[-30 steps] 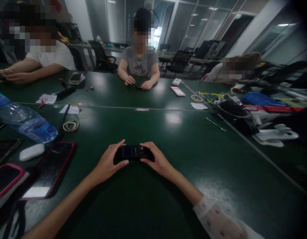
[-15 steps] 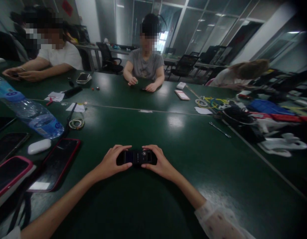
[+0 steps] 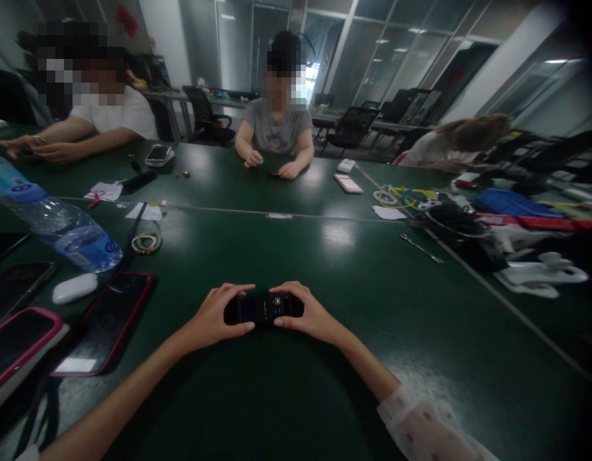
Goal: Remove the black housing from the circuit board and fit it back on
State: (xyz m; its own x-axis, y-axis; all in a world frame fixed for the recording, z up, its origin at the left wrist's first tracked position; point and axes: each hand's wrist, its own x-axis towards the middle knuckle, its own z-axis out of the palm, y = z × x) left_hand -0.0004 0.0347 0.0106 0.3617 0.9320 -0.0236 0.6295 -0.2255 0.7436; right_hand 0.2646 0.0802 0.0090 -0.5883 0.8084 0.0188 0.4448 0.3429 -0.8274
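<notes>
Near the table's front edge is a small black handheld device with a dark screen on its left half and pale markings on its right half. Its exact kind I cannot make out. My left hand grips its left end, thumb along the near side and fingers along the far side. The opposite end sits in the grasp of my right hand, thumb and fingers curved round it in the same way. My palms and fingers hide both ends. Whether the device touches the table or is just above it, I cannot tell.
Left on the green table lie a water bottle, a red-edged phone, a white earbud case and bracelets. To the right are a wrench and cluttered cables. Several people sit across the table.
The camera view has shifted slightly. The device appears turned a little, its right end slightly farther from me. Both hands keep their hold on it.
</notes>
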